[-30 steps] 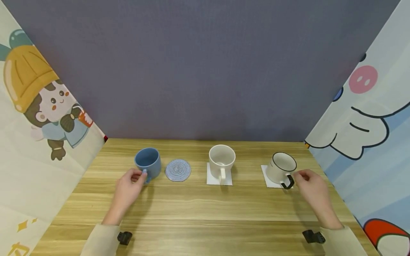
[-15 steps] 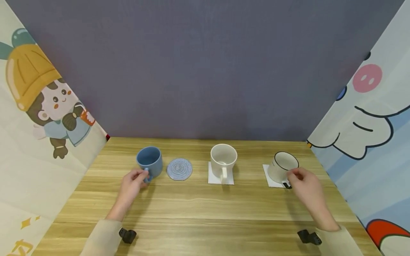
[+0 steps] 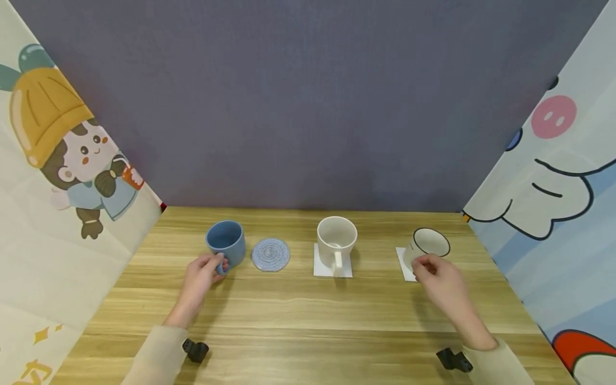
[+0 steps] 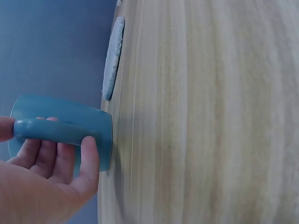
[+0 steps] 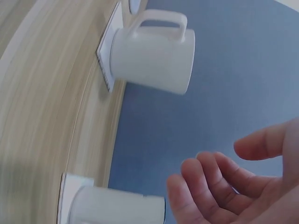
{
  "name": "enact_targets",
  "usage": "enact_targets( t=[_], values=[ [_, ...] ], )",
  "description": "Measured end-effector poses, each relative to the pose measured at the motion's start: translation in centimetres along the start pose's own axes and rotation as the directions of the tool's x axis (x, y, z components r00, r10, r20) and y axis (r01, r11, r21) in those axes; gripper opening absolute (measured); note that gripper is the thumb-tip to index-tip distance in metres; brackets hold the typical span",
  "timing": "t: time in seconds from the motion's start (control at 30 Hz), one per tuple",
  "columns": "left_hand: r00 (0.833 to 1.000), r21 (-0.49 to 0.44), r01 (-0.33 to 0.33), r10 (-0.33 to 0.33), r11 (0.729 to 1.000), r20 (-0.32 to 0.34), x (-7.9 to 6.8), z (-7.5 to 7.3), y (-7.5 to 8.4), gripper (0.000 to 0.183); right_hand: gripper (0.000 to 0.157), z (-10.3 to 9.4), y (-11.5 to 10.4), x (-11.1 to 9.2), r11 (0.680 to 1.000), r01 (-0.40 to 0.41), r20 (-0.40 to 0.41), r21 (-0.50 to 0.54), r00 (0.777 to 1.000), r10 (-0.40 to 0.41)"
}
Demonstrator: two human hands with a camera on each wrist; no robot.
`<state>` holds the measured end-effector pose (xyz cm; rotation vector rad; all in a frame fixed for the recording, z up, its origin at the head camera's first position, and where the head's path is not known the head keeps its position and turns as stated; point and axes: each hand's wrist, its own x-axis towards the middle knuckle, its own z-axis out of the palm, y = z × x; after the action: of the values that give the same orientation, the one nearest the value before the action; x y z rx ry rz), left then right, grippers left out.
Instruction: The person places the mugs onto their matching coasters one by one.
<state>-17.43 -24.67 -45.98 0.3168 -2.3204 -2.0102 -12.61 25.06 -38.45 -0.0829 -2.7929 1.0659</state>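
**Left hand [image 3: 201, 272] on a blue mug [image 3: 234, 251], right hand [image 3: 444, 283] holding nothing**

Closest thing to a label here is on the black-rimmed mug [image 3: 432, 242]: a few small dark marks on its side in the head view, way too tiny to read. The yellow shape [image 3: 36, 368] low on the cartoon cloth [image 3: 29, 240] at left looks more like a music note than lettering, tbh.

Blue mug: upright on the wooden table [image 3: 298, 315], over at the left, just beside a round speckled coaster [image 3: 271, 255]. The left hand is gripping it by the handle [image 4: 60, 131]. The head view mostly gives you thumb and knuckles, but the left wrist cam shows fingers hooked through the loop, plus the coaster's fuzzy edge side-on.

Right hand has nothing in its grip, fingers loosely curved. In the head view it blocks the lower front of the black-rimmed mug. The right wrist cam puts the fingertips right by that mug's rim; can't tell if they touch. Same cam gets the plain white mug [image 3: 329, 254] side-on with its whole handle loop, and the thickness of the square white coaster [image 3: 318, 270] under it. A second square coaster [image 3: 404, 264] sits under the black-rimmed one.
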Motion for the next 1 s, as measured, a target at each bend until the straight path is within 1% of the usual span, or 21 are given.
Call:
enact_targets(
  t=[0.1,0.2,0.37,0.47,0.53,0.63,0.77,0.87,1.0],
  values=[
    [1.000,-0.033,-0.005,0.006,0.999,0.007,0.2,0.0,-0.1,0.034,0.030,0.7,-0.9,0.1,0.999,0.041,0.000,0.015,0.999,-0.041],
    [1.000,-0.039,-0.005,0.006,0.999,0.021,0.5,-0.1,-0.1,0.034,0.025,1.5,-1.7,0.1,0.995,0.100,-0.004,0.026,0.995,-0.100],
    [0.999,-0.024,0.020,-0.018,1.000,0.048,0.7,-0.1,-0.3,0.033,0.019,2.7,-2.6,0.0,0.984,0.172,0.004,0.046,0.985,-0.172],
    [0.998,-0.032,0.034,-0.032,0.999,0.049,0.8,0.0,-0.3,0.033,0.016,3.5,-2.8,0.1,0.977,0.204,0.016,0.054,0.979,-0.205],
    [0.998,-0.033,0.040,-0.038,0.999,0.051,0.8,0.1,-0.2,0.033,0.012,4.0,-2.8,0.1,0.970,0.237,0.015,0.060,0.971,-0.238],
    [0.997,-0.023,0.045,-0.043,0.999,0.062,0.7,0.0,-0.1,0.034,0.008,4.6,-3.0,0.2,0.952,0.298,0.009,0.069,0.954,-0.300],
    [0.997,-0.006,0.043,-0.042,0.999,0.071,0.8,-0.1,-0.2,0.035,0.006,5.5,-3.5,0.4,0.925,0.369,0.006,0.089,0.929,-0.371],
    [0.997,-0.007,0.038,-0.037,0.999,0.070,0.8,-0.1,-0.3,0.036,0.007,6.1,-4.0,0.6,0.912,0.397,0.014,0.108,0.916,-0.401],
    [0.996,-0.001,0.042,-0.042,0.999,0.079,0.8,-0.1,-0.3,0.036,0.007,6.8,-4.6,0.8,0.904,0.411,0.029,0.116,0.909,-0.417]
  ],
)
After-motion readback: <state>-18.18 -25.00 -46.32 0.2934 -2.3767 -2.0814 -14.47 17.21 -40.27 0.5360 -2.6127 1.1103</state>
